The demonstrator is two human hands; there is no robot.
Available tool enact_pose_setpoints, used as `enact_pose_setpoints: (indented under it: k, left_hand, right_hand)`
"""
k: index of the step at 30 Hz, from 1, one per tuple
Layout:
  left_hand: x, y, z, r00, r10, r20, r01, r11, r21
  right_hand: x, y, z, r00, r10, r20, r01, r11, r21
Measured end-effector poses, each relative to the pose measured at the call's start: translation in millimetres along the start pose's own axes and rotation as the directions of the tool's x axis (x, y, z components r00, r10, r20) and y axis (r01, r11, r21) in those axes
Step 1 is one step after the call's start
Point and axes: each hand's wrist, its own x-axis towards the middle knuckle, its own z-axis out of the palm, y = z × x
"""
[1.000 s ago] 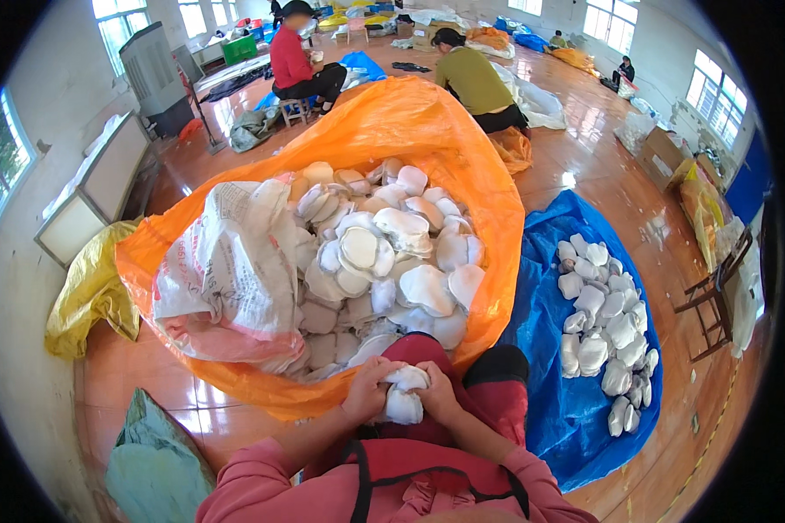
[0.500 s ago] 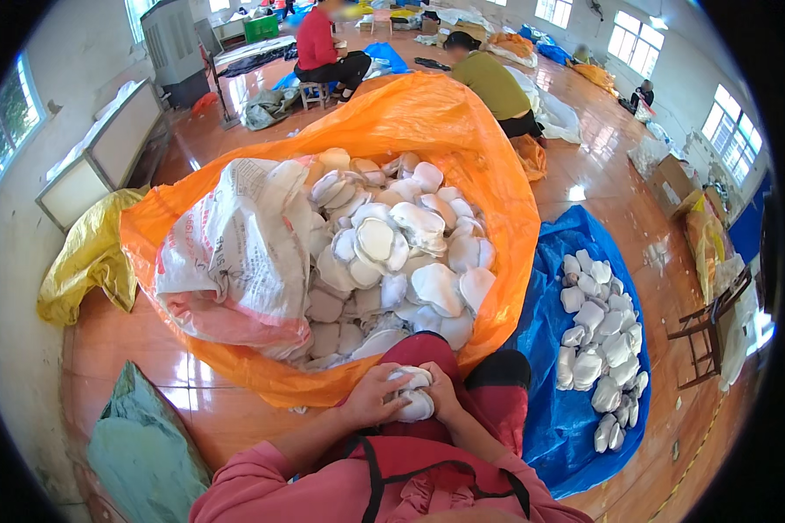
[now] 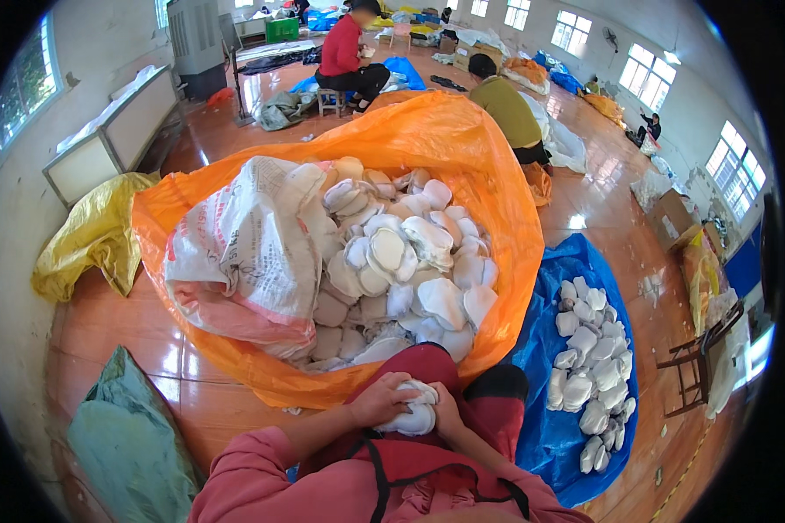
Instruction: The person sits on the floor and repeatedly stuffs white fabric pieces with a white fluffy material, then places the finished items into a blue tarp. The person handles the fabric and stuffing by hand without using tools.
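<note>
Over my lap I hold a small stack of white rounded pads [image 3: 414, 417] that look soft, like padded cloth. My left hand [image 3: 380, 403] is closed round its left side, with fingers over the top. On the opposite side, my right hand [image 3: 447, 413] grips the stack's edge. Just past my knees, a heap of loose white and cream pads [image 3: 386, 250] fills a big orange plastic sheet [image 3: 488, 166]. A white woven sack [image 3: 244, 231] lies over the heap's left side. To my right, bunched pads [image 3: 595, 349] rest on a blue sheet [image 3: 532, 436].
A green sack [image 3: 131, 436] lies at near left, a yellow sack [image 3: 96, 231] beyond it. Two people [image 3: 344, 57] [image 3: 508, 109] sit past the orange sheet. A wooden chair [image 3: 698, 362] and cardboard box [image 3: 672, 218] stand at the right. A white-panelled bench [image 3: 113, 135] lines the left wall.
The view has shifted slightly, showing more of the far room. Both hands stay on the stack of pads, and my left fingers now lie further over its top.
</note>
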Motion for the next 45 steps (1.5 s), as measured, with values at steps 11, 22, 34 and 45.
enact_pose_setpoints:
  k: [11,22,34,45]
  left_hand:
    - [5,-11,14,0.973,-0.158,-0.170,0.137,0.982,-0.128]
    - [15,-9,26,0.833,-0.409,-0.372,0.358,0.912,-0.200]
    - [25,-1,31,0.857,-0.385,-0.341,0.392,0.918,-0.050]
    - [25,26,26,0.882,-0.289,-0.372,0.319,0.948,0.019]
  right_hand:
    - [-13,-16,-14,0.979,0.064,0.194,-0.089,0.988,0.122]
    - [20,-5,-1,0.989,-0.148,0.012,0.147,0.970,-0.192]
    - [20,12,-2,0.987,-0.106,-0.121,0.119,0.987,0.109]
    - [36,12,11,0.953,-0.172,-0.249,0.150,0.983,-0.106]
